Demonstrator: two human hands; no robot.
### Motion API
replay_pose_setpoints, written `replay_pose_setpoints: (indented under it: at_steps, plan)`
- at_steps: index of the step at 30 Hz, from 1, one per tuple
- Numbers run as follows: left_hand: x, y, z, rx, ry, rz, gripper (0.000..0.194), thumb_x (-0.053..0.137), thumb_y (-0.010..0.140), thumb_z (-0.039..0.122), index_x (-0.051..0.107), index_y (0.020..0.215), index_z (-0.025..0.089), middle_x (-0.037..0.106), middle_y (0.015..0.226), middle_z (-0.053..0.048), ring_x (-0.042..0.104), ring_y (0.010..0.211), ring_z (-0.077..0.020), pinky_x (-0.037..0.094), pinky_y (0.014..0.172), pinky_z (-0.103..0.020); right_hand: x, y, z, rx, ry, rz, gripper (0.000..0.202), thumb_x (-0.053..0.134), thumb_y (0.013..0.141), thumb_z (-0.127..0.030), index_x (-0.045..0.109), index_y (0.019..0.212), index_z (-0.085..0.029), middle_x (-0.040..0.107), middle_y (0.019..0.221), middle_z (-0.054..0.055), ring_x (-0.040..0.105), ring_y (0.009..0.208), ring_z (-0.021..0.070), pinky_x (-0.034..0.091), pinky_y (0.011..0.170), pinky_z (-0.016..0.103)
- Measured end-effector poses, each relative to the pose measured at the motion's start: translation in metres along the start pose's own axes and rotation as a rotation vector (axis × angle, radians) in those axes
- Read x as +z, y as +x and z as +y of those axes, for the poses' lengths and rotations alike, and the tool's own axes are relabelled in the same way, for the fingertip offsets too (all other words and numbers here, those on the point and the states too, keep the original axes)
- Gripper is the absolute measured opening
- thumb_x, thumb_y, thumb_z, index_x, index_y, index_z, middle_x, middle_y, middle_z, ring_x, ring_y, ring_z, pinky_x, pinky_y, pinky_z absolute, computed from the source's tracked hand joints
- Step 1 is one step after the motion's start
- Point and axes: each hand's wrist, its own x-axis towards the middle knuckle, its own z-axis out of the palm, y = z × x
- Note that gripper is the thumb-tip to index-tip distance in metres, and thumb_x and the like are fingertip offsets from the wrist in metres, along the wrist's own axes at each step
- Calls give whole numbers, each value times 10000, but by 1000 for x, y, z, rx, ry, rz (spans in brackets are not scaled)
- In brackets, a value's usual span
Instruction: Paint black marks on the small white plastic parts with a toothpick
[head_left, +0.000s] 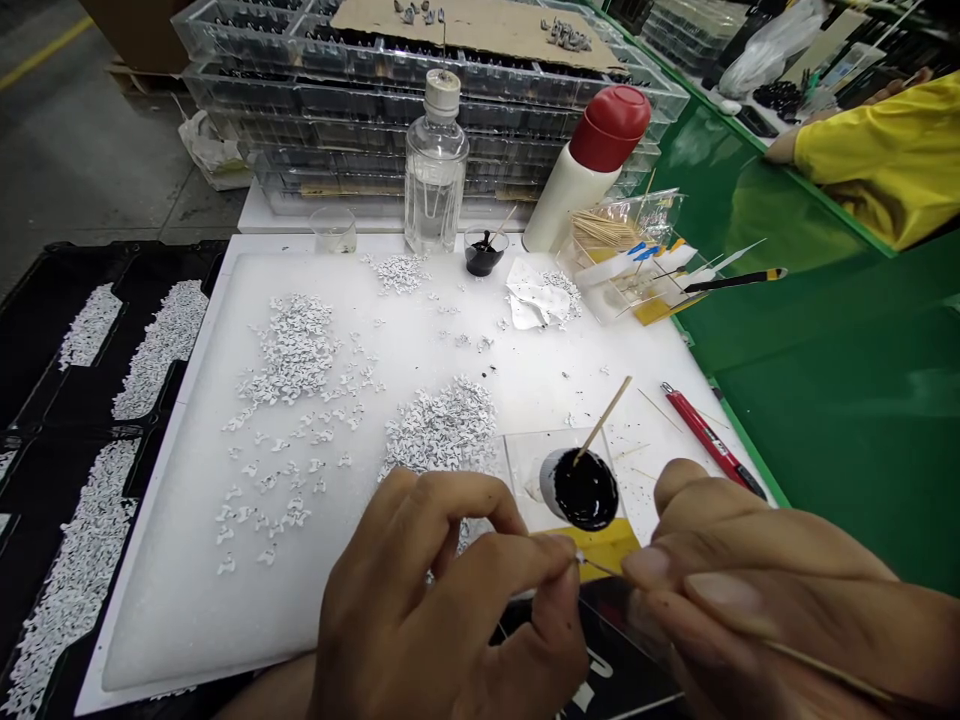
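My left hand (457, 590) is closed in a pinch on a small white part (580, 557), of which only a bit shows past the fingertips. My right hand (780, 590) grips a thin wooden stick (602, 569) like a pen. Its tip meets the small part or comes very near it. Just beyond the fingers, a cup of black paint (586, 490) stands on a clear plastic piece, and a second wooden stick (606, 415) leans in it. A heap of small white parts (442, 425) lies behind my left hand on the white board (180, 600).
More white parts (296, 345) lie at left; black trays (45, 390) hold others. At the back stand a clear bottle (436, 170), a red-capped flask (585, 160), a small black-paint cup (482, 258) and stacked trays (315, 130). A red cutter (709, 435) lies right. A yellow-sleeved person (885, 160) sits beyond.
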Motion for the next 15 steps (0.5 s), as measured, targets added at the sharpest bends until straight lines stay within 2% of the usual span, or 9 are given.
replay_pose_setpoints:
  at_steps: [3, 5, 6, 7, 10, 13, 14, 15]
  plan:
    - [0, 0, 0, 3, -8, 12, 148, 695, 956, 146, 723, 1034, 269, 682, 912, -2, 569, 699, -172, 569, 583, -308, -9, 6, 4, -55, -31, -58, 196, 873, 843, -134, 744, 977, -195, 763, 868, -17, 517, 572, 61, 499, 497, 281]
    - [0, 0, 1, 2, 0, 1, 145, 698, 955, 143, 722, 1025, 268, 684, 910, 0, 573, 701, -171, 571, 589, -306, -14, 10, 7, -164, -50, -238, 267, 891, 809, -113, 752, 1022, -197, 746, 795, -29, 496, 525, 53, 491, 451, 262]
    - [0, 0, 1, 2, 1, -3, 144, 699, 954, 142, 721, 1022, 267, 684, 908, 1, 575, 702, -171, 570, 588, -304, -15, 11, 8, -179, -61, -288, 292, 890, 805, -106, 753, 1045, -203, 738, 767, -32, 495, 507, 55, 500, 440, 261]
    - [-1, 0, 1, 2, 1, -1, 142, 701, 952, 141, 721, 1019, 265, 684, 905, 1, 578, 703, -170, 569, 586, -301, -15, 12, 8, -166, -76, -277, 284, 890, 814, -123, 750, 1044, -213, 742, 773, -28, 507, 499, 57, 501, 431, 260]
    - [-2, -1, 1, 7, 2, 9, 138, 702, 953, 148, 721, 1025, 265, 685, 906, 1, 583, 698, -167, 564, 575, -295, -12, 12, 8, -52, -98, -28, 225, 839, 872, -143, 725, 1041, -237, 772, 845, 10, 598, 545, 105, 522, 431, 291]
    - [-4, -1, 0, 26, 13, -11, 136, 705, 959, 159, 719, 1043, 265, 688, 921, -2, 594, 701, -163, 566, 572, -288, -8, 12, 5, -175, -93, -212, 296, 899, 805, -168, 737, 1039, -248, 756, 773, -23, 572, 489, 93, 521, 419, 286]
    - [-4, -1, 0, 32, 17, -14, 135, 704, 961, 161, 719, 1047, 264, 687, 921, -3, 598, 703, -162, 565, 572, -286, -6, 11, 3, -158, -89, -227, 298, 889, 814, -162, 730, 1051, -251, 758, 775, -23, 556, 478, 85, 518, 415, 279]
    - [-4, -1, 0, 38, 21, -12, 133, 703, 962, 160, 718, 1046, 262, 686, 918, -3, 601, 704, -161, 564, 572, -284, -3, 9, 1, -110, -110, -144, 262, 852, 847, -157, 724, 1054, -255, 757, 791, -6, 569, 502, 104, 515, 418, 294]
